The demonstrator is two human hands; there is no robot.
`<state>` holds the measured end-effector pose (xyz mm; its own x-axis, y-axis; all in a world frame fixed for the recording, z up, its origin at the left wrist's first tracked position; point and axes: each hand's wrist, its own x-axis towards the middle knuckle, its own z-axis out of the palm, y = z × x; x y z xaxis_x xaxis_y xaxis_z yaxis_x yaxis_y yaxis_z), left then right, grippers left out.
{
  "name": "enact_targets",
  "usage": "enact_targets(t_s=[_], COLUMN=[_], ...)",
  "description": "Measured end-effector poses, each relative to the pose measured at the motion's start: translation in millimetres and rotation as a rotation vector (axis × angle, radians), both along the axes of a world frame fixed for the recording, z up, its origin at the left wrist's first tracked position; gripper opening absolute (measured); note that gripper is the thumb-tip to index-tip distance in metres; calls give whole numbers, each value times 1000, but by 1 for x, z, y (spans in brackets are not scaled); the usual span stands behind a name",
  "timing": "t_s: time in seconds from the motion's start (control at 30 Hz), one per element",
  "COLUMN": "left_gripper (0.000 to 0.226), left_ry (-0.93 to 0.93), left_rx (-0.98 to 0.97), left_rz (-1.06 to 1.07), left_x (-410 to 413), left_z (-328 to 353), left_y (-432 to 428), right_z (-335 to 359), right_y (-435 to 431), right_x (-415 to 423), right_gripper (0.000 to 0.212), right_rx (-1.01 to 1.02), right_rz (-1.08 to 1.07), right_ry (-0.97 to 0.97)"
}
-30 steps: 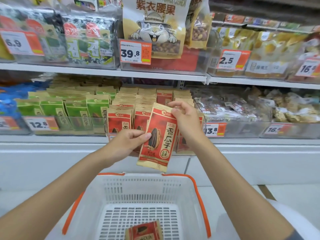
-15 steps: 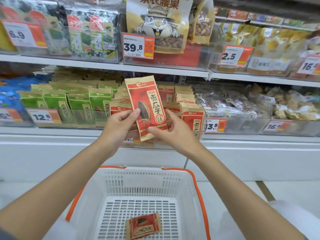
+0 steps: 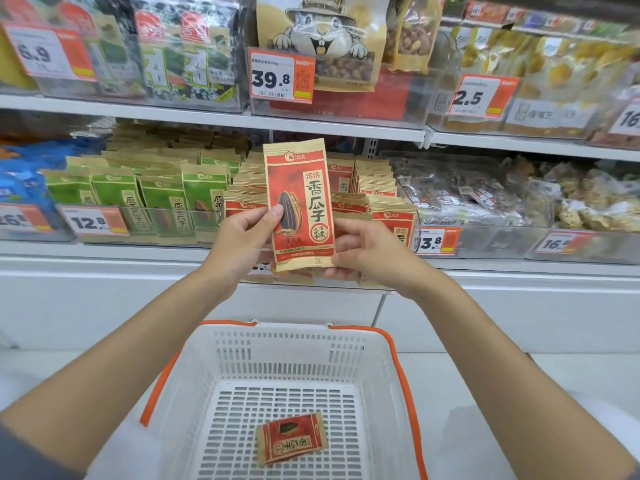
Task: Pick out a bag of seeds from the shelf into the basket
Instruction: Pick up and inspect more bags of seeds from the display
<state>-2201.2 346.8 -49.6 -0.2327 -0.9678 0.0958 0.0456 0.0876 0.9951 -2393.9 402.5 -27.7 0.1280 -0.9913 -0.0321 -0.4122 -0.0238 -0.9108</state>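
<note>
A red and tan bag of sunflower seeds [image 3: 301, 199] stands upright in front of the middle shelf, held by both hands. My left hand [image 3: 242, 237] pinches its left edge, thumb on the front. At the lower right corner, my right hand [image 3: 363, 252] grips the bag from behind. Below them sits a white basket [image 3: 287, 351] with orange handles. A second red seed bag [image 3: 292, 438] lies flat on the basket floor. More red seed bags [image 3: 377, 199] stand in rows on the shelf behind.
Green seed bags [image 3: 145, 195] fill the shelf to the left of the red ones. Clear bins of mixed snacks [image 3: 485, 199] sit to the right. The upper shelf [image 3: 207, 117] carries seaweed packs and nut bags. Price tags line the shelf fronts.
The bag was tilted and hanging from my right hand. It rose and turned upright facing me, with both hands now at its lower part. The view came closer to the shelf.
</note>
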Motion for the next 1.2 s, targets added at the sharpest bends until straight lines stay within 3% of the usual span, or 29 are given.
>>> enact_targets(t_s=[0.17,0.33,0.4,0.57,0.77,1.07,1.2], left_gripper=[20,79,89,89,50,61,61], left_ry=[-75,-54,-57,-5,36,45,-9], left_rx=[-107,-12,1,79,79,123,201], left_rz=[40,-142,-196,-247,-295,-329,-428], left_x=[0,-1,-2,1,1,1,3], left_z=[3,2,0,-1,1,1,2], left_y=[-1,3,4,0,1,2,2], right_z=[1,-4,-8,-8,-5,0,2], right_y=[-1,1,-1,1,1,-1,-3], right_x=[-3,8,12,13,7,4,1], right_gripper=[62,65,67,75,75,81,101], right_rx=[-20,-86,-104,-63,-94,-98,-172], right_rz=[52,55,67,122,114,75,-13], right_ry=[-94,-71,-32,-6,-2,52,-7])
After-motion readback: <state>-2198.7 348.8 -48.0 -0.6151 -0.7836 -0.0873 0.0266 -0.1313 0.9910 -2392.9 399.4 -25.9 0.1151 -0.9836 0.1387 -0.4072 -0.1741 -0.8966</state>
